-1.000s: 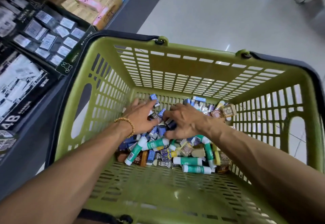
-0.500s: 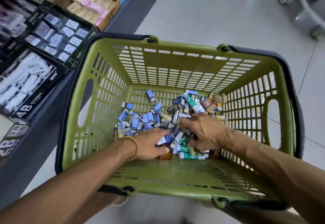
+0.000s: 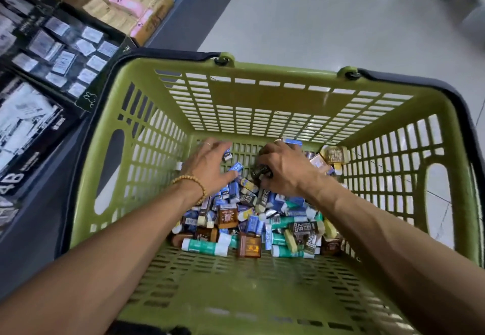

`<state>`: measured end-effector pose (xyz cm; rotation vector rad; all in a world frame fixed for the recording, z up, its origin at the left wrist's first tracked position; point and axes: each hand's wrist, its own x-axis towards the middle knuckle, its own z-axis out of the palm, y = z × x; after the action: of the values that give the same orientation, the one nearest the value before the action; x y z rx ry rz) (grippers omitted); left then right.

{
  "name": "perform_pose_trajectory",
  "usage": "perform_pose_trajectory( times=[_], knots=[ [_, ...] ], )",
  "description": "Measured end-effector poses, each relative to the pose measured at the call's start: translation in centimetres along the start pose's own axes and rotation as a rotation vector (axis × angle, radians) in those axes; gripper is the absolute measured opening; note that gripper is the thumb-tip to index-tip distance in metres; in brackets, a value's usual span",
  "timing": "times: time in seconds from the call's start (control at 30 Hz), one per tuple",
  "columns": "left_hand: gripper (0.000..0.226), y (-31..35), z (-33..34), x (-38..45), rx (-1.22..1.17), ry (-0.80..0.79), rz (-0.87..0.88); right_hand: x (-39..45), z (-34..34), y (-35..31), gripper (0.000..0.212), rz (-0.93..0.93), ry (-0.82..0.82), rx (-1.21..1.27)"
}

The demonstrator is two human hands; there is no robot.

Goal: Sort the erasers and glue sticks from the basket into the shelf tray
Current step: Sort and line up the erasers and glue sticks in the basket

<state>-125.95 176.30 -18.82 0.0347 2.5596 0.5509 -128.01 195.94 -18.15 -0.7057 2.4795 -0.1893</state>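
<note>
Both your hands are down in the basket (image 3: 262, 103), raking the heap of erasers (image 3: 228, 215) and glue sticks (image 3: 204, 247): left hand (image 3: 210, 166) lies flat, fingers spread; right hand (image 3: 284, 169) curls round a dark eraser (image 3: 261, 171), probably to lift it toward the shelf tray (image 3: 65, 56)

Fingertips of the left hand (image 3: 210, 166) buried among small blue-wrapped erasers (image 3: 231, 192), grip unreadable. Right hand (image 3: 284, 169) curled over a dark sleeved eraser (image 3: 261, 171), most of it covered. Lower layers of the heap hidden. Green slatted plastic basket (image 3: 262, 93) cut off below. Black shelf tray (image 3: 63, 53) blurred, labels illegible.
</note>
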Motion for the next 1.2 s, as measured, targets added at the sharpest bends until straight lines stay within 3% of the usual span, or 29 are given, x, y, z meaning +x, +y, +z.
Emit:
perform_pose_trajectory(
  times=[0.13,0.23,0.37,0.43,0.57,0.63,0.8,0.97,1.13,1.2],
  knots=[
    [0.078,-0.2,1.2,1.7,0.134,0.020,0.017,0.5,0.4,0.6,0.036,0.034,-0.001,0.074],
    [0.059,-0.6,1.8,1.7,0.051,0.057,0.023,0.0,0.6,0.9,0.039,0.069,-0.063,0.119],
    [0.035,-1.2,2.0,1.6,-0.118,0.087,-0.025,-0.6,1.2,0.4,0.031,0.154,-0.021,0.223],
    [0.029,-1.2,2.1,1.6,-0.148,0.115,-0.025,-0.8,1.8,-0.1,0.030,0.208,0.041,0.266],
    [0.023,-1.0,2.0,1.8,-0.200,0.189,-0.013,-0.1,2.4,-2.1,0.030,0.312,0.361,0.407],
    [0.020,-1.1,1.7,2.2,-0.177,0.210,0.016,0.9,2.2,-3.1,0.030,0.343,0.394,0.387],
    [0.056,-0.8,1.2,1.6,-0.069,0.055,0.015,1.9,2.0,-2.6,0.032,0.331,0.271,0.217],
    [0.048,-0.4,2.2,2.2,-0.081,0.148,0.010,1.9,1.0,-0.6,0.016,0.307,0.129,0.366],
    [0.037,-0.6,2.5,2.8,-0.140,0.228,-0.027,0.8,0.9,-0.5,0.006,0.365,0.375,0.522],
    [0.039,-0.8,2.4,2.7,-0.164,0.229,-0.035,1.0,1.6,-1.1,0.008,0.357,0.413,0.454]
  ],
)
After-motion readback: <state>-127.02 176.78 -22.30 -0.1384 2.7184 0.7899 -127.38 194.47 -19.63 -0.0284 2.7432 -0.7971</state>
